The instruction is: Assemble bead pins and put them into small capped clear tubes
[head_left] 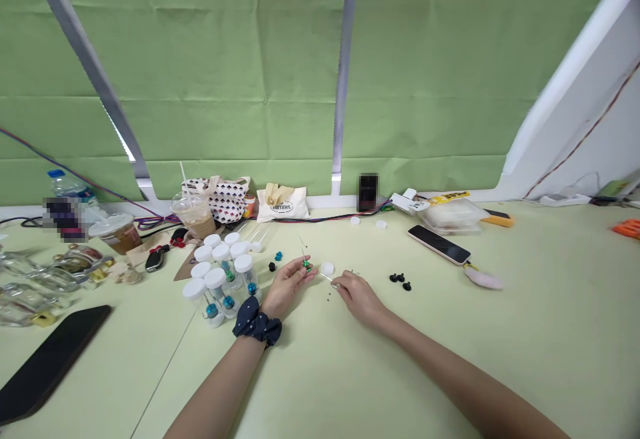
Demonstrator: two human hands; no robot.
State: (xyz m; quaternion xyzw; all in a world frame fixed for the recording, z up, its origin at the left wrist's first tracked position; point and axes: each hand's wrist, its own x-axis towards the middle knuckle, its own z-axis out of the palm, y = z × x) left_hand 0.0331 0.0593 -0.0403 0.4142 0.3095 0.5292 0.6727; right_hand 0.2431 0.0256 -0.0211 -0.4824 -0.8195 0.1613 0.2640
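Observation:
My left hand (287, 287), with a dark dotted scrunchie (257, 321) at its wrist, pinches a small shiny green part with a thin metal stem (307, 265). My right hand (361, 299) is closed around a thin, light-coloured stick-like tool (327, 278) that points toward the left hand. Its exact kind is too small to make out. Between the hands lies a white round cap (327, 268). Tiny dark bits (329, 295) are on the table just below it. Left of my left hand stand several clear jars with white lids (216, 279), blue and green parts inside them.
Black knobs (401, 281) lie right of my right hand; blue (279, 256) and black (272, 267) pieces lie left. Farther back are a phone (439, 244), an iced drink cup (193, 214) and a cloth bag (283, 204). A dark flat slab (50, 365) lies at front left.

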